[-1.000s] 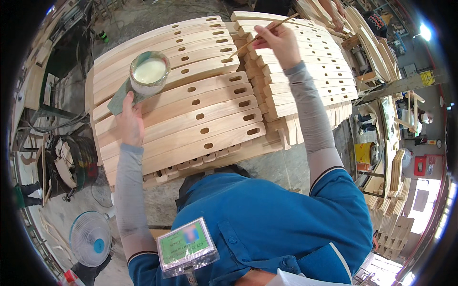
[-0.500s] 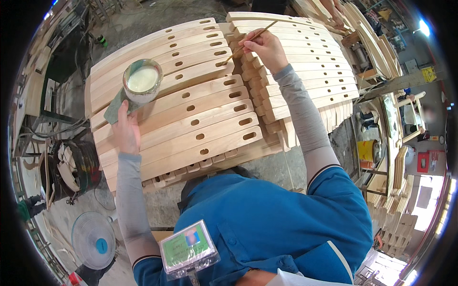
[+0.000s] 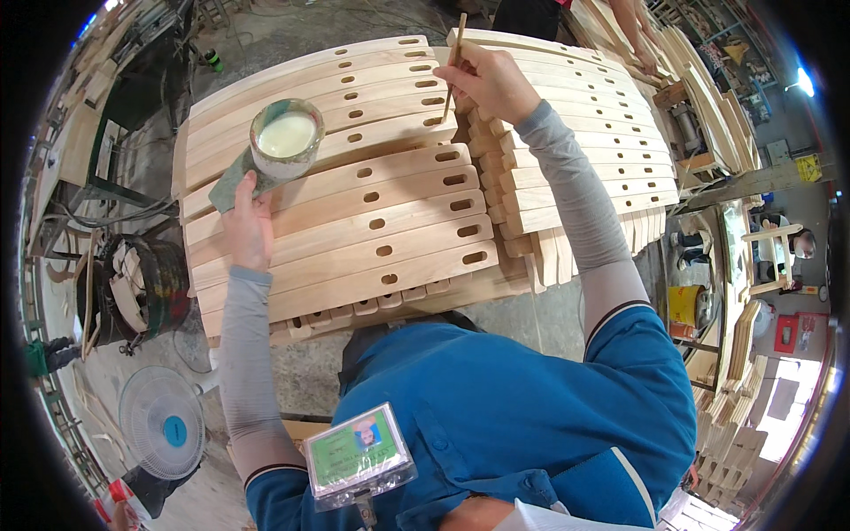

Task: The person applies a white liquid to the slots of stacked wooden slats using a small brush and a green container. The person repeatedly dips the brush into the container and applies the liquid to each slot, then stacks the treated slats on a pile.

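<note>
My left hand (image 3: 249, 228) is closed on a flat grey-green piece (image 3: 233, 183) at the base of a stained cup (image 3: 286, 168). Creamy white liquid (image 3: 287, 135) fills much of the cup, which is over the left stack of pale wooden boards (image 3: 341, 196). Between the fingers of my right hand (image 3: 492, 84) is a thin wooden stick (image 3: 456, 57), held nearly upright. Its lower tip is by the slot (image 3: 434, 121) near a board's right end; whether it touches the wood I cannot tell. Each visible board top has oblong slots.
A second stack of slotted boards (image 3: 584, 133) stands to the right, across a narrow gap. A standing fan (image 3: 162, 420) and a dark drum of wood scraps (image 3: 142, 292) are at the left. Another person's arm (image 3: 633, 31) reaches over boards at the far right.
The stick has swung from a slant to nearly upright in my right hand. My left hand still holds the cup by the flat piece. The whole view has shifted slightly.
</note>
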A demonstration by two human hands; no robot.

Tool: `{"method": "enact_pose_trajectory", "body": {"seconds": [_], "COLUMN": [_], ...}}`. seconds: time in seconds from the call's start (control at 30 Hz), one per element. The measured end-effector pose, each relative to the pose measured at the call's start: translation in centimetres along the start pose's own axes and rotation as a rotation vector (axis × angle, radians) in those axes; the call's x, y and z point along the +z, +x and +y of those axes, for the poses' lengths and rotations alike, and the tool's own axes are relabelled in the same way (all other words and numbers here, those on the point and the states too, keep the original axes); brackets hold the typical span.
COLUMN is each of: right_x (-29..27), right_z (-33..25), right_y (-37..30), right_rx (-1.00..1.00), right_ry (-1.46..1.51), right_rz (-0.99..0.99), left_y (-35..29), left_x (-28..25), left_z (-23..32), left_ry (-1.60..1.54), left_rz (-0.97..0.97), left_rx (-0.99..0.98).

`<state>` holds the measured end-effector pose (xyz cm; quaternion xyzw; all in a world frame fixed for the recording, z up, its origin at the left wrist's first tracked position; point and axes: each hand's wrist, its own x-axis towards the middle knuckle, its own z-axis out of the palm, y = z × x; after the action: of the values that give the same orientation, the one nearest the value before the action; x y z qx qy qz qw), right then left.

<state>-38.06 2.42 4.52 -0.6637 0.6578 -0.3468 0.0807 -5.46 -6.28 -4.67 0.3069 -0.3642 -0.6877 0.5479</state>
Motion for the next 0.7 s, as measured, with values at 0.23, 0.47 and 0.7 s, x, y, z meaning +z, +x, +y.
{"method": "enact_pose_trajectory", "body": {"seconds": [0.23,0.47,0.7], "right_x": [0.4,-3.0,-3.9], "right_z": [-0.2,2.5,0.7], "right_y": [0.0,-2.4,-6.3], "right_rx": [0.159,0.082,0.040], "right_ry": [0.321,0.484,0.651], "right_rz": [-0.063,0.008,0.258], "left_y": [0.2,0.7,0.1], "left_x": [0.0,-0.4,-0.2], "left_z": [0.0,0.2,0.5], "left_ry": [0.075,0.006,-0.012], "left_rz": [-0.027,-0.058,-0.051], "left_rx": [0.023,-0.030,-0.028]}}
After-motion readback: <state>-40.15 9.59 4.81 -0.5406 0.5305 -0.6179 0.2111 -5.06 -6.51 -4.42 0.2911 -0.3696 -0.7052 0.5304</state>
